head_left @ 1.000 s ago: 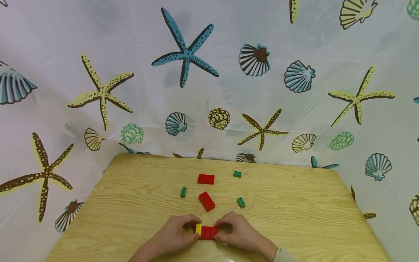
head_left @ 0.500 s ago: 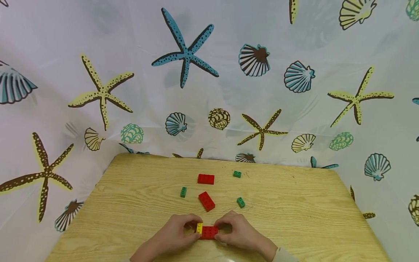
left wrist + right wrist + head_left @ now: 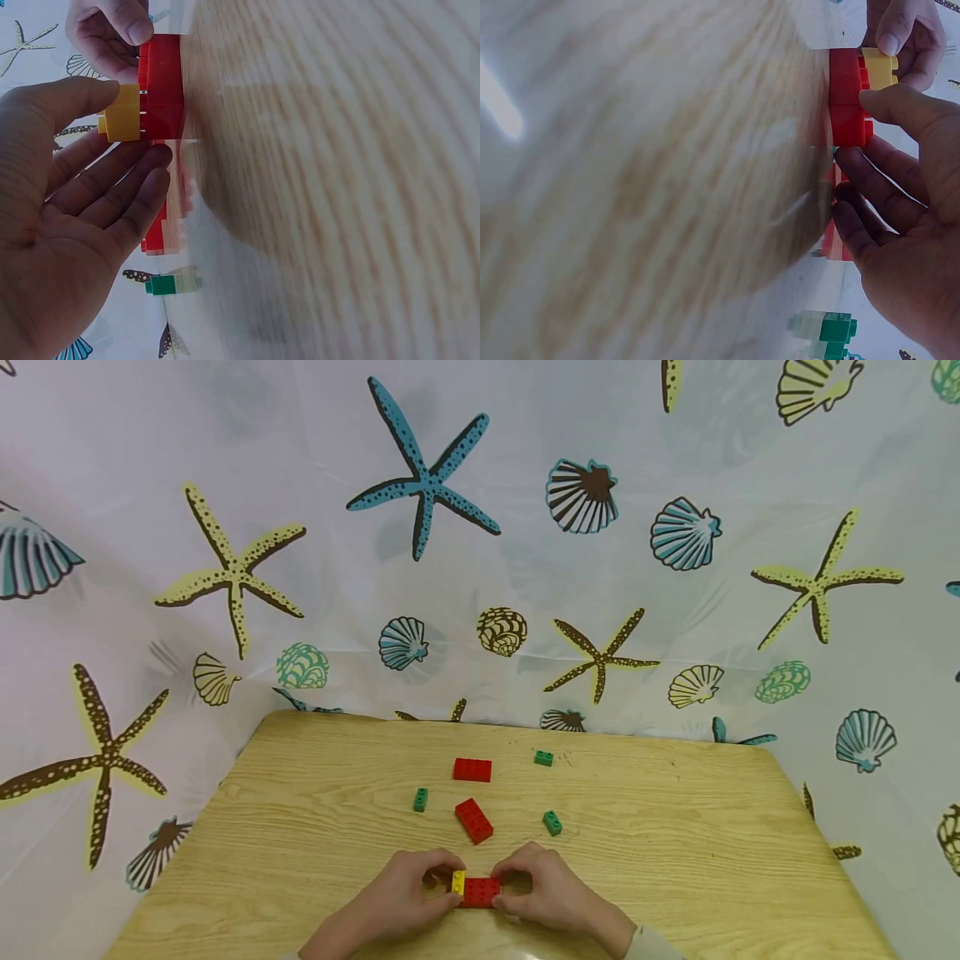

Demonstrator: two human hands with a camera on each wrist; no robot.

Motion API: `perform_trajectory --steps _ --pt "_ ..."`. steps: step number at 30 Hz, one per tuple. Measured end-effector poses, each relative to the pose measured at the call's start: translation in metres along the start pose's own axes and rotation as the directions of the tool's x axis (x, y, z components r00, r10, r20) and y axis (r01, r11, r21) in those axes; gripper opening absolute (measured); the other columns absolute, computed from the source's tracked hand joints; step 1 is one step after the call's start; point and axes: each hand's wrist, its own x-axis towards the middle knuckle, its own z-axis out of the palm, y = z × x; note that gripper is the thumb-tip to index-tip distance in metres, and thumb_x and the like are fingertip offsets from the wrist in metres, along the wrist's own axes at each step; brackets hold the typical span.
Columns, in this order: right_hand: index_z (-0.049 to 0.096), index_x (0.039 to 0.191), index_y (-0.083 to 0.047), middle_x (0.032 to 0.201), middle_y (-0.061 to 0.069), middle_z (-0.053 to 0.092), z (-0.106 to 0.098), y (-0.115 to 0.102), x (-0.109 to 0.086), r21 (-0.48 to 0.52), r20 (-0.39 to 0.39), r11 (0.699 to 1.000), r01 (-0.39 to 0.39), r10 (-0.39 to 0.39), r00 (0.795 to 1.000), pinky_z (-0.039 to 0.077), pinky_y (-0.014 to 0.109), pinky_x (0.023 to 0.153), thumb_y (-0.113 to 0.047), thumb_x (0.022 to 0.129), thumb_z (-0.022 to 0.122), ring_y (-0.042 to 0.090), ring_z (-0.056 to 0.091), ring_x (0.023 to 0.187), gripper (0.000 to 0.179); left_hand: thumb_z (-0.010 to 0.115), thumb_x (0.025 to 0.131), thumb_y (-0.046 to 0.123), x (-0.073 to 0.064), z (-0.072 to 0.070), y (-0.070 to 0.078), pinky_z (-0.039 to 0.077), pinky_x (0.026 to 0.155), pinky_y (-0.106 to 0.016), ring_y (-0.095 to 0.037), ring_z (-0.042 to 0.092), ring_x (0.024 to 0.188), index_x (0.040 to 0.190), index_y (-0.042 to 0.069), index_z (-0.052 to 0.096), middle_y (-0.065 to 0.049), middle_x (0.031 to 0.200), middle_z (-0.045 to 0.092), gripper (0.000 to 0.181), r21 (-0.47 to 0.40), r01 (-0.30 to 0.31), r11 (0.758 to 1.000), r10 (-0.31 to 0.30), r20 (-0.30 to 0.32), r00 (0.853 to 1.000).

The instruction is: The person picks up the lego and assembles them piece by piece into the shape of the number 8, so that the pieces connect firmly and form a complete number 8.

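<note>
A small yellow brick [image 3: 458, 882] sits over the left end of a red brick [image 3: 482, 892] on the wooden table. In the left wrist view, a thin row of red studs shows between the yellow brick [image 3: 123, 112] and the red brick [image 3: 163, 82]. My left hand [image 3: 418, 889] pinches the yellow brick between thumb and index finger; its other fingers are loosely bent behind. At the red brick's right end, my right hand [image 3: 546, 889] grips it, thumb on the near side and fingers on the far side. The right thumb [image 3: 900, 105] reaches the studded edge.
Beyond my hands lie two more red bricks, one angled [image 3: 474, 822] and one farther back [image 3: 472, 770]. Small green bricks are spread around them: one left [image 3: 421, 800], one right [image 3: 552, 822], one at the back [image 3: 543, 758]. A shell-patterned curtain [image 3: 337, 577] surrounds the table.
My left hand and the yellow brick have shifted slightly right along the red brick. My right hand and the red brick have stayed nearly still.
</note>
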Motion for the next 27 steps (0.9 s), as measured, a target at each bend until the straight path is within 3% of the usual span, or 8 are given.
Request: perform_trajectory --steps 27 --pt "0.079 0.115 -0.019 0.108 -0.012 0.074 0.0015 -0.0009 0.0001 0.004 0.003 1.0 -0.017 0.017 1.0 0.05 0.025 0.092 -0.033 0.094 0.08 0.006 0.06 0.103 0.025 0.079 0.095 0.025 0.0013 -0.0009 0.0011 0.059 0.086 -0.032 -0.017 0.07 0.099 0.115 0.013 0.073 0.004 0.11 0.074 0.024 -0.055 0.018 0.998 -0.018 0.0 1.0"
